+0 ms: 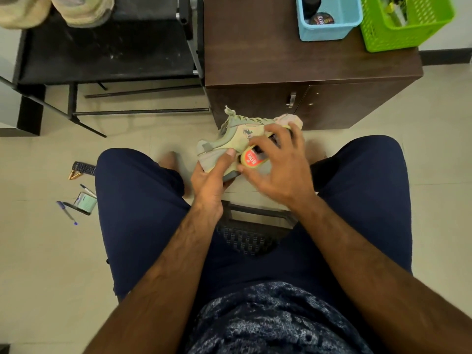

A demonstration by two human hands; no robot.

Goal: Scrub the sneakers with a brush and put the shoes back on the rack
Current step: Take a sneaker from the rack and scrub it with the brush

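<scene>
Sneaker (pixel 229 139) braced by my left hand (pixel 209 180) gripping its sole so my right hand (pixel 278 167), clasping the brush (pixel 251 157), can scrub its side.

Soft, even indoor light falls on the pale floor (pixel 38 251), with faint shadows beneath the rack (pixel 107 54). Edges bow outward; the right hand (pixel 278 172) looks slightly blurred.

A tiled floor (pixel 38 264) has pens (pixel 67 212) and a remote (pixel 84 167) lying at the left. A black rack (pixel 102 54) holds two pale shoes (pixel 81 8). Beside it, a brown cabinet (pixel 255 47) bears a blue bin (pixel 329 29) and a green basket (pixel 398 31).
</scene>
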